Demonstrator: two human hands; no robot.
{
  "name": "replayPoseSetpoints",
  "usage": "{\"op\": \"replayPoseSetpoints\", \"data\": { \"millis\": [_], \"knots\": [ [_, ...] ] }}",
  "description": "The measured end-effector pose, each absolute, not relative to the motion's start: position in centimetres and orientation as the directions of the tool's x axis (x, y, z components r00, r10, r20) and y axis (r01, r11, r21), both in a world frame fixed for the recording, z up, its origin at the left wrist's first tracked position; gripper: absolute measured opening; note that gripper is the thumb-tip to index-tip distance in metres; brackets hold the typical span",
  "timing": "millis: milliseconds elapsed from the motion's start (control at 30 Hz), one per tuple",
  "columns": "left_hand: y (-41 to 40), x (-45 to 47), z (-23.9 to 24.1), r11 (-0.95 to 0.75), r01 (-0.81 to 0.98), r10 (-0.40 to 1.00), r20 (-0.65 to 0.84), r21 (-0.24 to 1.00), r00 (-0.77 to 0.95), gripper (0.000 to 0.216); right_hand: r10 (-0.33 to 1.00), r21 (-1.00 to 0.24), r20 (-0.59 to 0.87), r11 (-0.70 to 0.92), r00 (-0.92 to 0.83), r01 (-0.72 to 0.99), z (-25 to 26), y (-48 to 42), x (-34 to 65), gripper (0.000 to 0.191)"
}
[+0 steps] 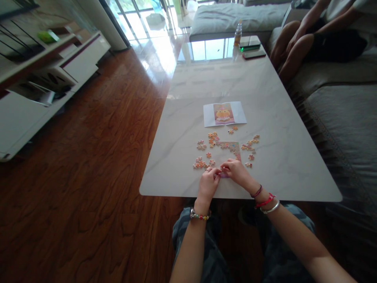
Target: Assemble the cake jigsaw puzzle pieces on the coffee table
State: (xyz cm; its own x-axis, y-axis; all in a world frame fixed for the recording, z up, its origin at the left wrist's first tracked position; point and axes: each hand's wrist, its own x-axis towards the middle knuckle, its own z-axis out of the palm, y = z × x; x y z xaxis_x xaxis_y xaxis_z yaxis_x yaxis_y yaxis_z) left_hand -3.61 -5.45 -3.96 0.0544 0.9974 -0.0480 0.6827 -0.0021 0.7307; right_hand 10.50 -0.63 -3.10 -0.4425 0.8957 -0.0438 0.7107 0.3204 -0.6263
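Note:
Both my hands meet near the front edge of a white marble table. My left hand and my right hand have their fingers pinched together on small puzzle pieces between them. Just beyond lies a partly joined strip of puzzle. Loose puzzle pieces are scattered to the left, and more loose pieces to the right. A reference picture of a yellow figure on white paper lies farther back.
At the table's far end stand a bottle and two phones. Another person sits on the grey sofa at the right. A white low cabinet lines the left wall across the wooden floor.

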Motion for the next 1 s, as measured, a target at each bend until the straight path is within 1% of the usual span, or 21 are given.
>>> {"op": "replayPoseSetpoints", "data": {
  "millis": [233, 333, 467, 533, 667, 800, 933, 1000],
  "knots": [
    [-5.6, -3.4, -3.9, 0.016, 0.663, 0.999, -0.034, 0.748, 0.015, 0.011, 0.896, -0.711, -0.055, 0.274, -0.44, 0.648, -2.6, 0.2, 11.6, 0.009],
    [-5.5, -3.4, -3.8, 0.028, 0.64, 0.999, -0.047, 0.768, 0.012, 0.01, 0.921, -0.758, -0.1, 0.175, -0.377, 0.629, -2.3, 0.4, 12.1, 0.009],
    [-5.5, -3.5, -3.9, 0.038, 0.624, 0.998, -0.06, 0.781, 0.014, 0.01, 0.899, -0.823, -0.239, 0.014, -0.368, 0.568, -2.2, 0.1, 12.1, 0.015],
    [-5.5, -3.6, -4.0, 0.036, 0.624, 0.998, -0.059, 0.78, 0.016, 0.011, 0.904, -0.804, -0.254, 0.001, -0.344, 0.595, -2.3, -0.2, 11.8, 0.017],
    [-5.4, -3.6, -4.0, 0.039, 0.628, 0.998, -0.065, 0.777, 0.017, 0.011, 0.924, -0.719, -0.225, 0.057, -0.309, 0.692, -2.3, -0.6, 11.4, 0.013],
    [-5.4, -3.6, -3.9, 0.045, 0.625, 0.997, -0.072, 0.779, 0.018, 0.01, 0.919, -0.727, -0.232, 0.054, -0.319, 0.684, -2.2, -0.4, 11.5, 0.012],
    [-5.4, -3.5, -3.8, 0.05, 0.625, 0.997, -0.076, 0.779, 0.015, 0.011, 0.931, -0.718, -0.227, 0.039, -0.287, 0.695, -2.1, -0.3, 11.6, 0.012],
    [-5.4, -3.5, -3.7, 0.051, 0.626, 0.997, -0.077, 0.778, 0.014, 0.01, 0.926, -0.733, -0.247, 0.015, -0.287, 0.68, -2.2, -0.3, 11.6, 0.013]
  ]
}}
